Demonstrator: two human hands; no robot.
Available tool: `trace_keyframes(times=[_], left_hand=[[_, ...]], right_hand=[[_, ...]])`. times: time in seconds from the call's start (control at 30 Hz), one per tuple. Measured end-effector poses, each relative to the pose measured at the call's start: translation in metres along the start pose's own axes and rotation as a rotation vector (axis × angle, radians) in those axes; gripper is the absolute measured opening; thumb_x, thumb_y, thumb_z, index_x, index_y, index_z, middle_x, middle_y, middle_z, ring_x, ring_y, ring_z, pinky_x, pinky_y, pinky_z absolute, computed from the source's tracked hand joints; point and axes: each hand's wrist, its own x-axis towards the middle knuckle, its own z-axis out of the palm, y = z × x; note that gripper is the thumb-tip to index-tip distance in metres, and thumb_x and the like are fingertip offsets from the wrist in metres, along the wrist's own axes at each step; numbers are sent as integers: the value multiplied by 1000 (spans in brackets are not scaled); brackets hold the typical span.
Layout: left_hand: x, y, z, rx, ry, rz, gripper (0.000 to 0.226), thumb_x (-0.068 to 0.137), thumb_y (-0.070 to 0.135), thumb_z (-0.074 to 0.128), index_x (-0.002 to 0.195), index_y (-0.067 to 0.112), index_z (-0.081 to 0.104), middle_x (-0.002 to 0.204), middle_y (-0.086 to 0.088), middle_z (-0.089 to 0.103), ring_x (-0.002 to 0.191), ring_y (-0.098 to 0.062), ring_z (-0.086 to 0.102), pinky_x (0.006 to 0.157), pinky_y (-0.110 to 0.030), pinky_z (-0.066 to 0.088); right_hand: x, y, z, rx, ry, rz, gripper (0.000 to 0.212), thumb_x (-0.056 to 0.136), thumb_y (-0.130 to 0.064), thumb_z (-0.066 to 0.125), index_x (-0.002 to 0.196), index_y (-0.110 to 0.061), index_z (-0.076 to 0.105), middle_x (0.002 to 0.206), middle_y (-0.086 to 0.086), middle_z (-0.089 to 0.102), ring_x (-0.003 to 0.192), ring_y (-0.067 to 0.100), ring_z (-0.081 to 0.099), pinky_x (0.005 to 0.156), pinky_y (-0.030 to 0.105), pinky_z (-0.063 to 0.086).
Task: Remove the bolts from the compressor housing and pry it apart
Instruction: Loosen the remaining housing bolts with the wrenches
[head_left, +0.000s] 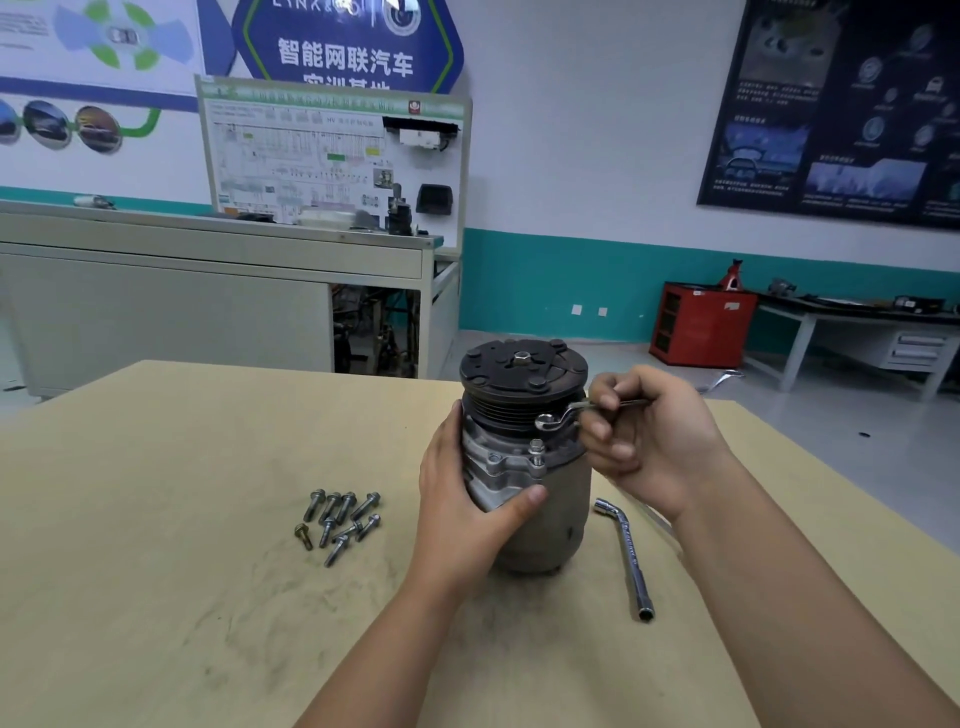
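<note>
Beige wooden tabletop (156, 571) carries the grey cylindrical metal compressor (545, 519), upright at centre with its black pulley uppermost. Left hand (467, 499) wraps its fingers round the housing. Right hand (649, 436) grips a silver ring spanner (558, 418), its ring end above a raised flange bolt (536, 452). Loose steel bolts (340, 519) lie to the left; a chrome L-shaped socket wrench (628, 556) lies to the right.

left hand (470, 499): bare, thumbnail (535, 493) short | right hand (657, 441): bare | forearms (789, 597): bare

A white wall (597, 130) with a teal lower band (545, 280) carries a dark framed poster (841, 114) and a blue hexagonal sign (348, 47). Below stand a long grey metal cabinet (208, 291), a white wiring-diagram board (332, 156), a red metal cabinet (701, 322) and a grey drawer workbench (857, 332) on a grey floor (810, 415).
</note>
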Motion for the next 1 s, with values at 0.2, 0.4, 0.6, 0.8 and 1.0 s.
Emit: trace_keyframes(times=[0.2, 0.4, 0.6, 0.8, 1.0], left_hand=[[-1, 0, -1, 14, 7, -1, 94, 56, 63, 69, 136, 52, 20, 145, 16, 32, 138, -7, 29, 114, -40, 31], [-1, -1, 0, 9, 11, -16, 100, 55, 61, 69, 142, 47, 21, 144, 15, 35, 136, -6, 32, 113, -41, 33], [0, -2, 0, -5, -8, -37, 105, 56, 55, 70, 148, 38, 22, 146, 13, 34, 137, -8, 32, 112, -44, 34], [-3, 0, -1, 10, -4, -50, 108, 55, 59, 71, 148, 37, 22, 147, 13, 33, 138, -7, 30, 114, -42, 33], [-1, 2, 1, 4, -4, -37, 104, 59, 55, 73, 148, 36, 22, 149, 12, 31, 140, -8, 28, 114, -42, 32]], right_hand=[[-35, 27, 15, -175, 64, -288, 26, 76, -10, 40, 58, -18, 57, 54, 5, 54, 45, 13, 46, 38, 18, 32], [-44, 63, 43, -251, 273, -464, 41, 87, 3, 38, 59, -19, 59, 60, 4, 62, 55, 10, 51, 45, 16, 38], [-41, 77, 55, -158, 449, -514, 43, 85, 3, 38, 57, -22, 60, 60, 3, 63, 52, 5, 54, 44, 11, 39], [-38, 79, 56, -181, 497, -568, 24, 71, -12, 43, 56, -15, 61, 58, 5, 61, 55, 9, 56, 46, 11, 38], [-31, 47, 30, -203, 414, -335, 43, 82, -2, 34, 48, -16, 57, 46, 10, 53, 40, 16, 47, 39, 21, 33]])
